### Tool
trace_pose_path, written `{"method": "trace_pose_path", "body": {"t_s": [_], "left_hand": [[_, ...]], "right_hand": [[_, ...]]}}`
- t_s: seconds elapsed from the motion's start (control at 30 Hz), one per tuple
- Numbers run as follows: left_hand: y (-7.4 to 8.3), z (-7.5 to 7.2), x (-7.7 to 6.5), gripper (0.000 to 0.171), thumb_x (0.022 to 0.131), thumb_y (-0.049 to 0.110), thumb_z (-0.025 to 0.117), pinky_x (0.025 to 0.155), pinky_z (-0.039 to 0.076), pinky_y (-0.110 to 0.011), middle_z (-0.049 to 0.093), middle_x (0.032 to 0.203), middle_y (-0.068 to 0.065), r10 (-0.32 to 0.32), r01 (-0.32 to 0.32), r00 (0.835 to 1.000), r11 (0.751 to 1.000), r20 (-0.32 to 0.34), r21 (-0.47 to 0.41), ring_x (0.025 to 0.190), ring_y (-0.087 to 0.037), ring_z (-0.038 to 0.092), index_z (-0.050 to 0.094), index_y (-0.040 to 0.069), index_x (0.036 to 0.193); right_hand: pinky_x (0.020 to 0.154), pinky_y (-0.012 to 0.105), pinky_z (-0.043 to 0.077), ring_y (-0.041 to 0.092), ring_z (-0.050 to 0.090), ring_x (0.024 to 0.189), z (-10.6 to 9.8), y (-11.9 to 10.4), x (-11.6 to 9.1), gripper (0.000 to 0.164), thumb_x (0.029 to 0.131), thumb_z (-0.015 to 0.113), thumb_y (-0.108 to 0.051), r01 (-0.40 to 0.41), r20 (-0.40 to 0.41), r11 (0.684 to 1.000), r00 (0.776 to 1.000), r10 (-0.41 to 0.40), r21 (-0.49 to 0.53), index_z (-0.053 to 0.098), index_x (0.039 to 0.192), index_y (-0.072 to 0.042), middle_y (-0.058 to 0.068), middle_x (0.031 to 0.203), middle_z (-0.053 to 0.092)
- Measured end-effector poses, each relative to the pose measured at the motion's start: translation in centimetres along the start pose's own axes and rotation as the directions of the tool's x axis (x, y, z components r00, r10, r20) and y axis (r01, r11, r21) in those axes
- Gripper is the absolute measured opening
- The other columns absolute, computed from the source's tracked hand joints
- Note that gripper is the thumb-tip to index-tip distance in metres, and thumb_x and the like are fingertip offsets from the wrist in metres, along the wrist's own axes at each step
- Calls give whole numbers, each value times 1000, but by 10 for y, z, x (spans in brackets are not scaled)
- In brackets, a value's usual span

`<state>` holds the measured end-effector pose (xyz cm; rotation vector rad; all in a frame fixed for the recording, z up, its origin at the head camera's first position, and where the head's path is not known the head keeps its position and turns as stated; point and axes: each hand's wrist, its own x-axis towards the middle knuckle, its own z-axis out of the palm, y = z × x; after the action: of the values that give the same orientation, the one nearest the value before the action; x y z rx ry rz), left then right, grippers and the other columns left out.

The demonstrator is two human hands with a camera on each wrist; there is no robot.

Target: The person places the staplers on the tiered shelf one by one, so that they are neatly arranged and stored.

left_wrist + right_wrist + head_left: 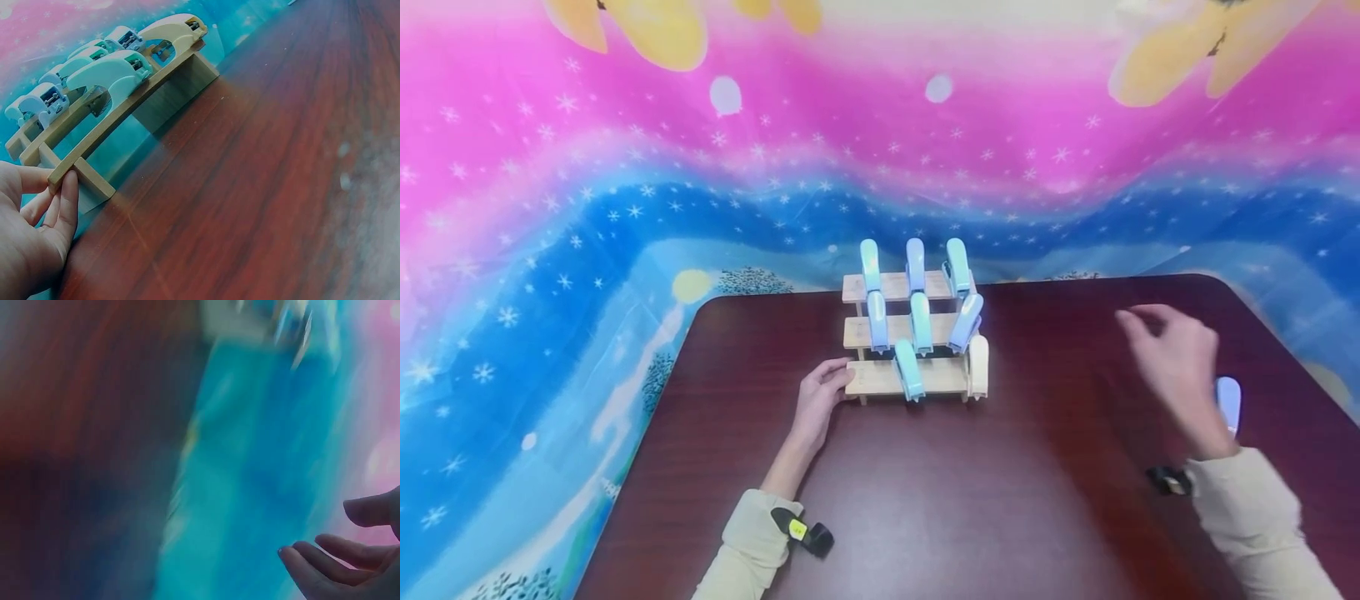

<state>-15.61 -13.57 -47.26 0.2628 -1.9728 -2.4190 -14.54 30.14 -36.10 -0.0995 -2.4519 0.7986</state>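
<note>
A three-tier wooden display rack (872, 377) stands mid-table and holds several small pastel staplers. My left hand (818, 400) pinches the left end of its lowest board, thumb and fingertips at the corner in the left wrist view. On that board sit a mint stapler (908, 369) and, at the right end, a cream stapler (977, 367). Lavender and mint ones line the two upper boards. Raised over the table's right side, my right hand (1176, 358) is empty, thumb and fingers apart in the right wrist view. Near its wrist lies a lavender stapler (1228, 404), partly hidden.
The dark reddish-brown table (925, 500) has rounded far corners. A patterned pink and blue cloth (880, 167) hangs behind it and along its sides. Each wrist wears a black strap with a small camera. Motion blurs the right wrist view.
</note>
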Motion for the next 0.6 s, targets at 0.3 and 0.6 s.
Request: {"method": "trace_pose_path", "body": {"t_s": [0.3, 0.6], "left_hand": [[-1, -1, 1, 34, 97, 0, 66, 69, 54, -22, 72, 103, -8, -4, 4, 1000, 1000, -2, -3, 82, -11, 66, 63, -11, 128], [-2, -3, 0, 35, 96, 0, 66, 70, 54, -22, 71, 101, -6, -11, 11, 1000, 1000, 0, -12, 81, -11, 65, 62, -12, 129]], "right_hand": [[97, 56, 46, 53, 61, 102, -59, 135, 2, 65, 105, 52, -36, -317, 232, 920, 900, 368, -230, 48, 129, 25, 48, 126, 51], [56, 30, 58, 55, 63, 96, -59, 179, -9, 86, 106, 51, -46, -468, 500, 881, 748, 436, -68, 29, 140, 30, 54, 134, 36]]}}
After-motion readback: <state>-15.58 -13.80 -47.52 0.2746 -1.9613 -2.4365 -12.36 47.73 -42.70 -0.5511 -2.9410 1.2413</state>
